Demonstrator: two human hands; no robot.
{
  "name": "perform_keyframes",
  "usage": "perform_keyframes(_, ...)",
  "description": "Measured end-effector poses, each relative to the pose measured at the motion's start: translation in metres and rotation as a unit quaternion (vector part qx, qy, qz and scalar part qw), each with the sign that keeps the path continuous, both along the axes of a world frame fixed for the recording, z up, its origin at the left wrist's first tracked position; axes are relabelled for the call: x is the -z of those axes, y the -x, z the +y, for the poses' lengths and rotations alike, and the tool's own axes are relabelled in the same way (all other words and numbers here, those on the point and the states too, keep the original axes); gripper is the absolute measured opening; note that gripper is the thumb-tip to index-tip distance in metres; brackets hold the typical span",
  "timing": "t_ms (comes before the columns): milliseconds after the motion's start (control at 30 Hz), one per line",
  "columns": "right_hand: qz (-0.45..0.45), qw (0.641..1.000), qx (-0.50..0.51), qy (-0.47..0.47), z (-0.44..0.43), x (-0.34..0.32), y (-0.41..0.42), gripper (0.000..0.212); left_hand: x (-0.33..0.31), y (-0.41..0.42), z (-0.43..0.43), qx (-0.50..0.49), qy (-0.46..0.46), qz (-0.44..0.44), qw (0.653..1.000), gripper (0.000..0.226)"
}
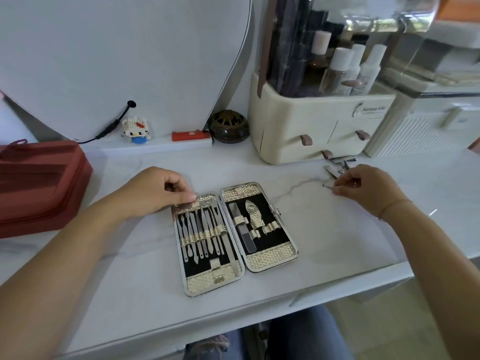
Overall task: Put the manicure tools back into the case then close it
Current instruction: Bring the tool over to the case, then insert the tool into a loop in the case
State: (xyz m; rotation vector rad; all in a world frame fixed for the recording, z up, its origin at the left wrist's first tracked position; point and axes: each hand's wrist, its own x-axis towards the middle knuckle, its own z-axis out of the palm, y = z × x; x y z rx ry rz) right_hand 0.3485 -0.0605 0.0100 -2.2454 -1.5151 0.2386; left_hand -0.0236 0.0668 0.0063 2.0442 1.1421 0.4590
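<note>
Head view shows the right hand [363, 187] out on the worktop [337, 242], its grip pinching a thin metal tool [327, 187] between thumb and fingertips. The open case [270, 259] lies to the left of that grip and nearer the person, well apart from it. Its long axis runs away from the person, as do the tools already strapped inside. Empty loops [270, 227] in the half closer to the grip look like the likely slot, so the right hand is the nearer one for the job. Nail clippers [337, 168] lie just beyond the grip. The left hand [158, 190] rests curled on the case's far left corner, and I cannot tell whether it pinches the rim or only presses it.
</note>
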Motion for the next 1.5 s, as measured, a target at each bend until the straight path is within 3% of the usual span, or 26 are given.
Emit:
perform_keyframes(267,-0.099,0.989,-0.051,0.102,0.012,-0.006,0.001,0.016,0.000,0.001,0.000,0.003,0.026,-0.019,0.999,0.021)
perform_keyframes(433,-0.098,0.991,-0.054,0.068,0.010,0.002,0.003,0.012,-0.001,0.002,0.000,0.004,0.025,-0.020,0.999,0.019)
perform_keyframes(500,-0.062,0.997,-0.048,-0.004,0.007,-0.003,0.011,0.010,-0.001,0.002,0.000,0.003,0.023,-0.017,1.000,0.015)
perform_keyframes(600,0.068,0.989,-0.080,-0.101,0.005,-0.015,0.034,0.007,-0.001,0.002,0.000,0.001,0.025,-0.015,1.000,0.011)
perform_keyframes(733,0.289,0.937,-0.180,-0.085,0.016,-0.017,0.068,0.022,0.000,0.002,0.001,0.004,0.029,-0.017,0.999,0.013)
perform_keyframes(867,0.418,0.891,-0.171,-0.050,0.033,-0.003,0.096,0.015,0.001,0.004,0.002,0.005,0.026,-0.016,1.000,0.015)
perform_keyframes(1133,0.446,0.886,-0.125,-0.011,0.050,0.008,0.105,0.007,0.000,0.003,0.001,0.005,0.026,-0.010,1.000,0.015)
perform_keyframes(1333,0.420,0.903,-0.090,0.004,0.052,0.006,0.107,0.012,0.000,0.003,0.002,0.003,0.025,-0.012,1.000,0.012)
perform_keyframes(1500,0.474,0.879,-0.051,-0.026,0.054,0.004,0.110,0.011,0.000,0.003,0.002,0.001,0.023,-0.005,1.000,0.010)
